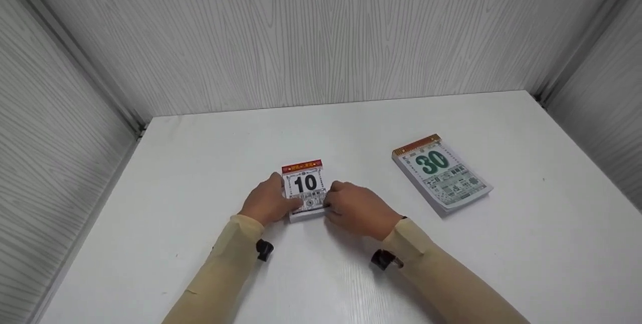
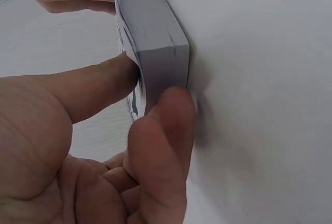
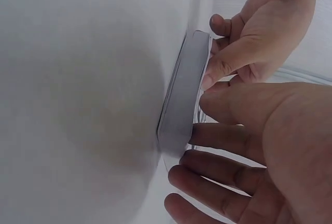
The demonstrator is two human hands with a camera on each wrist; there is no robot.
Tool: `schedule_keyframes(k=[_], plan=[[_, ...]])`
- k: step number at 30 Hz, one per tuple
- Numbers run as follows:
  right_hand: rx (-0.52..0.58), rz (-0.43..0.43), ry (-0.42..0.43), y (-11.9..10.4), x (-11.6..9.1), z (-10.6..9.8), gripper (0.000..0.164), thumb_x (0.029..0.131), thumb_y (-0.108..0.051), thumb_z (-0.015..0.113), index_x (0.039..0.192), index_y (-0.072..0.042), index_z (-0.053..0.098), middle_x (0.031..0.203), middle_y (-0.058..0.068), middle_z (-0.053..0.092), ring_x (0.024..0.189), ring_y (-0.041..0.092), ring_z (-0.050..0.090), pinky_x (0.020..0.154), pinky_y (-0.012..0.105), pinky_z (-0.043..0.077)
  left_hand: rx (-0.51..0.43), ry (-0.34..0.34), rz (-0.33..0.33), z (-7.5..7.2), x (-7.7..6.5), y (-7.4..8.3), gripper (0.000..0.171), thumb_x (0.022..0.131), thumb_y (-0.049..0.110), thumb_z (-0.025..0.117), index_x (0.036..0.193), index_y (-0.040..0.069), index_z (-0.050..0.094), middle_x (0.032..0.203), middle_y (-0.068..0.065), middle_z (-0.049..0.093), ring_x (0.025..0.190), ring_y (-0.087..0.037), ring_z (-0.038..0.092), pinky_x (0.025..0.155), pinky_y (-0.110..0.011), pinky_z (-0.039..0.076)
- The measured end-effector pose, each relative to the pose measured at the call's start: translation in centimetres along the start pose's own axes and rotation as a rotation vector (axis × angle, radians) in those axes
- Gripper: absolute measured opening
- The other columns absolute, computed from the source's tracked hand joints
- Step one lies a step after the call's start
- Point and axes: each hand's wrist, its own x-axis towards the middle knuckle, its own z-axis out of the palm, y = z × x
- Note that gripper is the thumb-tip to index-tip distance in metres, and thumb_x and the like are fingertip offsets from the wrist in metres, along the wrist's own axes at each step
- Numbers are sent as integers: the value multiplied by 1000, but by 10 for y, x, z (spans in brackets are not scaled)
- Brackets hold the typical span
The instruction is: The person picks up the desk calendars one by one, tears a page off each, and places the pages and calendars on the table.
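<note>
A small tear-off calendar (image 1: 306, 187) with a red header and a black number 10 lies face up in the middle of the table. My left hand (image 1: 271, 200) grips its left side, the thumb (image 2: 111, 81) pressed on the top sheet and the fingers along the block's edge. At the right edge is my right hand (image 1: 360, 209), its thumb and forefinger pinching the calendar's side near the lower corner. The right wrist view shows the thick page block (image 3: 181, 92) edge-on, with the other right fingers spread below.
A larger tear-off calendar (image 1: 444, 176) with an orange header and a green 30 lies tilted to the right. The white table (image 1: 225, 148) meets a wood-grain panel (image 1: 321, 33) at the back, with panels on both sides.
</note>
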Motion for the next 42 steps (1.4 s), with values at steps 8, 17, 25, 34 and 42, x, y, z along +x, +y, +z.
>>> schedule_keyframes(k=[8,17,25,34,42], plan=[[-35,-10,22,7,-16,-8,13,98,-15,69,102,-9,80,96,3,69,79,15,60,72,32,55,25,-12,43,13,-4,16,56,91,30,79,129,0,52,98,-7,63,88,-23,59,81,-39,49],[-55,-15,35,14,-29,-15,8,95,-14,76,97,-9,81,93,4,71,78,17,63,73,34,55,39,-31,77,22,-6,27,58,90,32,81,129,1,52,95,-5,62,85,-22,59,78,-38,49],[-45,-38,27,24,-42,-21,6,92,-14,78,95,-10,82,92,3,71,78,16,63,71,32,54,36,-59,128,29,-7,37,51,90,32,82,122,5,52,91,-3,63,81,-21,59,75,-36,48],[-67,-72,49,27,-51,-16,5,91,-9,77,87,-10,78,86,1,66,72,13,54,67,31,50,48,-84,146,35,-7,37,48,91,32,80,121,5,53,92,-2,63,81,-19,57,73,-34,47],[85,-12,16,53,-59,-37,16,98,-18,72,109,-8,78,110,4,73,101,20,69,89,38,58,60,27,107,22,-17,47,49,94,34,76,126,2,59,101,-8,69,84,-21,60,77,-38,52]])
